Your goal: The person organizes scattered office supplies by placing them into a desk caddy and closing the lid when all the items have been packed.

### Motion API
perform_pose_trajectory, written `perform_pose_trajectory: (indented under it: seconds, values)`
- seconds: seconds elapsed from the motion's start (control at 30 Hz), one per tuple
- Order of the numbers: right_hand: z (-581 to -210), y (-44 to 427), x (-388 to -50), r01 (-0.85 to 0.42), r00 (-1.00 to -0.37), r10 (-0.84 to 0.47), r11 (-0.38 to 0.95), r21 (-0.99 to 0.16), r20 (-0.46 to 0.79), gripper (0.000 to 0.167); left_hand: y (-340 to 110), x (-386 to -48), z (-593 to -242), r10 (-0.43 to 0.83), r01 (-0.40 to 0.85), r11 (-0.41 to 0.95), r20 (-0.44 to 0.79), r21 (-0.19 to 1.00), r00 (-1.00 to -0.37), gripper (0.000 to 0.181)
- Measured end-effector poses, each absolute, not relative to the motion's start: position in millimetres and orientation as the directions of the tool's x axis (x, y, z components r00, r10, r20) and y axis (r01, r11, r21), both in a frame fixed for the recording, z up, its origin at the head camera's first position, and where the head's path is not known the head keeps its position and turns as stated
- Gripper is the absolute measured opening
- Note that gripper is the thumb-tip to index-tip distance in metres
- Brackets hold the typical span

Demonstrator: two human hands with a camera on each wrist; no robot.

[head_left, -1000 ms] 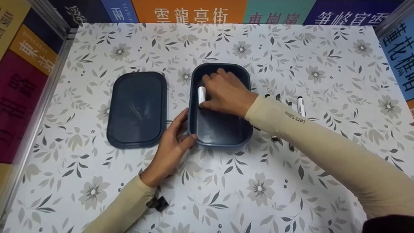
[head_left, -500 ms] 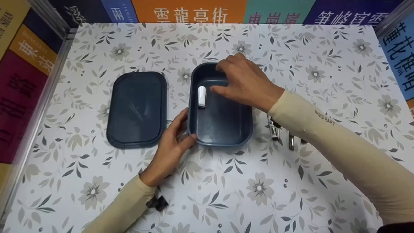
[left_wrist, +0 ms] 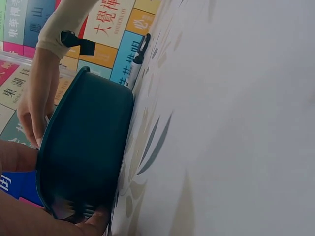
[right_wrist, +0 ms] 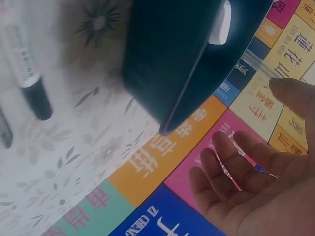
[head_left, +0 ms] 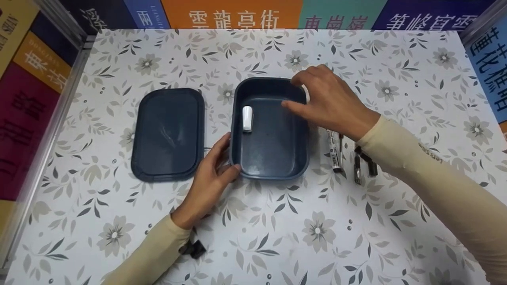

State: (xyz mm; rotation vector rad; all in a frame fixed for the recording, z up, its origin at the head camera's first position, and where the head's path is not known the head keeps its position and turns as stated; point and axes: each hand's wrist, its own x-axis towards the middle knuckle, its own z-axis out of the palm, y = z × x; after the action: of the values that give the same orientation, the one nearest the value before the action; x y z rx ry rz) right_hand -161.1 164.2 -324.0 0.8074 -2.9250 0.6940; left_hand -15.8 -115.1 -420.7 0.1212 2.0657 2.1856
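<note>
While the left hand (head_left: 206,178) rests against the box (head_left: 275,148), thumb and fingers spread, the right hand (head_left: 332,99) hovers above its right rim, fingers loosely parted round bare air.

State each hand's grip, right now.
Left hand: open, touching the dark blue rounded-rectangular plastic box.
Right hand: open, holding nothing.

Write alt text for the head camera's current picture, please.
A person's left hand rests against a dark blue box with a small white object inside; the right hand hovers above the box's right edge. A matching lid lies to the left, pens to the right.
</note>
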Motion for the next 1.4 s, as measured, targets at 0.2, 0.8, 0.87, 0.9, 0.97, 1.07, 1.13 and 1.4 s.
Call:
perform_pose_trajectory:
  seconds: [0.2,0.8,0.87,0.9,0.97,1.07,1.13,1.4]
  values:
    - [-326,181,-157,-0.461,-0.883,-0.45,0.778,-0.428,0.133,0.05,-116,-15,-420,0.152,-0.037,-0.052,-0.029,0.998,-0.988,0.081]
    - [-349,215,-148,-0.428,-0.901,-0.404,0.776,-0.464,0.156,0.041,-119,-14,-422,0.146,-0.033,-0.058,-0.024,0.998,-0.989,0.08]
    - [-353,218,-146,-0.421,-0.904,-0.4,0.782,-0.459,0.148,0.041,-119,-14,-422,0.147,-0.029,-0.058,-0.02,0.998,-0.989,0.079]
    - [-355,219,-145,-0.414,-0.908,-0.396,0.788,-0.456,0.139,0.042,-119,-14,-423,0.147,-0.027,-0.059,-0.018,0.998,-0.989,0.079]
    - [-358,222,-143,-0.394,-0.916,-0.386,0.804,-0.446,0.113,0.043,-119,-14,-423,0.149,-0.027,-0.063,-0.017,0.998,-0.989,0.079]
    - [-360,226,-141,-0.36,-0.927,-0.37,0.827,-0.433,0.063,0.046,-118,-15,-423,0.15,-0.035,-0.064,-0.025,0.997,-0.988,0.079]
    - [-363,229,-140,-0.349,-0.929,-0.368,0.833,-0.429,0.04,0.047,-118,-15,-422,0.152,-0.04,-0.064,-0.03,0.997,-0.988,0.08]
    - [-378,240,-135,-0.341,-0.928,-0.372,0.84,-0.421,0.009,0.046,-116,-16,-421,0.156,-0.05,-0.069,-0.039,0.996,-0.987,0.081]
